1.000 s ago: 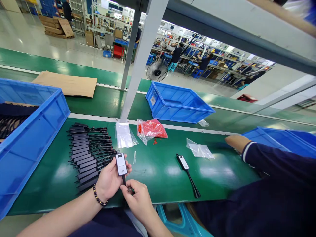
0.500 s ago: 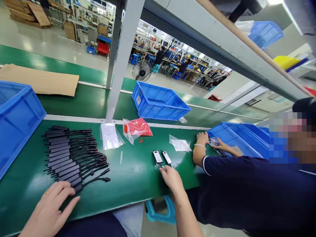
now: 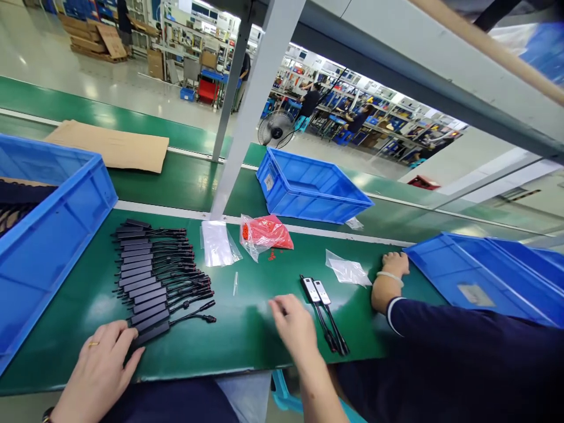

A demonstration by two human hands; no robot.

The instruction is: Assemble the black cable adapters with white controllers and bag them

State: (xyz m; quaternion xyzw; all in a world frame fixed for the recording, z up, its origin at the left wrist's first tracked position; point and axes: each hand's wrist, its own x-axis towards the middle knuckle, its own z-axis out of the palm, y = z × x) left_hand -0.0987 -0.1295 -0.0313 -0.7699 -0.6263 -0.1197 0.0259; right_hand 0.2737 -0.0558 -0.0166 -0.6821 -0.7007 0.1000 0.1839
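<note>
A row of black cable modules [image 3: 145,288], slim boxes with short cables and connectors, lies side by side on the green bench. My left hand [image 3: 103,364] rests at the near end of this row, fingers touching the end of the closest module and thumb spread away. Over the bench, between the row and two white-labelled cable modules [image 3: 316,291], my right hand [image 3: 295,329] hovers with loosely bent fingers and nothing visible in them. Those two modules lie parallel, cables pointing toward me.
Blue crates stand at left [image 3: 57,247], behind [image 3: 317,202] and at right [image 3: 467,282]. On the bench lie a bag of red parts [image 3: 268,232], clear bags [image 3: 215,244], [image 3: 348,270] and a small clear tube [image 3: 235,284]. A co-worker's arm [image 3: 390,282] reaches in from the right.
My right hand has let go of the white-labelled modules and moved left of them; they now lie closer to me, side by side. The view has swung left. My left hand remains by the row.
</note>
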